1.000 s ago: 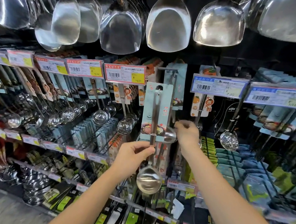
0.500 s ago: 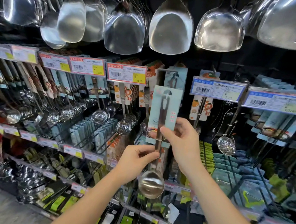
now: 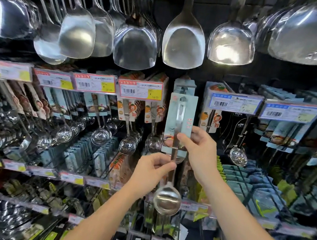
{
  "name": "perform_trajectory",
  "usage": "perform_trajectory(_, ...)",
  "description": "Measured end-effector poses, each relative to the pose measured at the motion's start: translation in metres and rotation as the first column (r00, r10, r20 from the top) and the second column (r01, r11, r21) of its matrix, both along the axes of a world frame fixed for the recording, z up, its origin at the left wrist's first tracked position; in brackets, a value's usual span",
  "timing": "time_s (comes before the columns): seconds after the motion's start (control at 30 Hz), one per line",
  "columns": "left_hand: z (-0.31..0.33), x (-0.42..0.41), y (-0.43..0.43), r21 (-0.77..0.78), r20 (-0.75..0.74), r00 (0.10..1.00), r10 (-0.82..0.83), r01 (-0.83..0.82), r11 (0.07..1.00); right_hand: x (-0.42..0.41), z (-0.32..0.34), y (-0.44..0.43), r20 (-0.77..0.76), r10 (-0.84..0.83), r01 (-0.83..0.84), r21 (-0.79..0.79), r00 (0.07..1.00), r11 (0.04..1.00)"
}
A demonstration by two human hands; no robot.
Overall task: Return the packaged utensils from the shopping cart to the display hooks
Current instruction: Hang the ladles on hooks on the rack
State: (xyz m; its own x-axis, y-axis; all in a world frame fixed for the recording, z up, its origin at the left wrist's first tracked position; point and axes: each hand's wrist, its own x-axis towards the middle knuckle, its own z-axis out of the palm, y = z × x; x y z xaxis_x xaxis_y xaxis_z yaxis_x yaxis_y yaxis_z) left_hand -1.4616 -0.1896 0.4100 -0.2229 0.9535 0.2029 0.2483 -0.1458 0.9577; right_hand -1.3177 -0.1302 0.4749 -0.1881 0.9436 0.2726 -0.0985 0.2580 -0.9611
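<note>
Slightly higher than before, packaged ladle [image 3: 172, 148] upright, bowl [image 3: 166, 200] downward.

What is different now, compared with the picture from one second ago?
The right hand, which a second ago reached behind the packaged ladle, now pinches the lower part of its card. The ladle has moved slightly up and to the right, toward the matching cards hanging behind it. The left hand still pinches the handle just below the card, and the shelves look unchanged.
</note>
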Motion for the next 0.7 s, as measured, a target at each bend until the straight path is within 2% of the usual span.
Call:
perform_trajectory(0.1, -0.003, -0.001, 0.008, 0.012, -0.012, 1.0, 0.001, -0.001, 1.0, -0.002, -0.002, 0.006, 0.022, -0.001, 0.002, -0.032, 1.0, 0.999)
perform_trajectory(0.2, -0.002, -0.003, 0.023, -0.013, -0.048, 0.998, 0.034, -0.035, 0.999, -0.007, -0.005, 0.02, 0.173, -0.095, 0.095, 0.008, 0.98, 0.995)
perform_trajectory(0.33, -0.003, -0.011, 0.047, -0.075, -0.095, 0.995, 0.035, -0.042, 0.996, -0.015, -0.005, 0.04, 0.345, -0.213, 0.214, 0.035, 0.914, 0.976)
perform_trajectory(0.5, 0.004, -0.016, 0.074, -0.138, -0.093, 0.994, 0.054, -0.067, 0.988, -0.029, 0.0, 0.065, 0.482, -0.314, 0.299, 0.109, 0.818, 0.948)
perform_trajectory(0.6, 0.002, -0.015, 0.09, -0.194, -0.029, 0.996, 0.085, -0.089, 0.977, -0.032, 0.001, 0.08, 0.525, -0.319, 0.298, 0.128, 0.789, 0.946)
perform_trajectory(0.7, 0.003, -0.018, 0.1, -0.215, -0.074, 0.992, 0.098, -0.112, 0.97, -0.034, 0.001, 0.089, 0.568, -0.31, 0.298, 0.117, 0.763, 0.947)
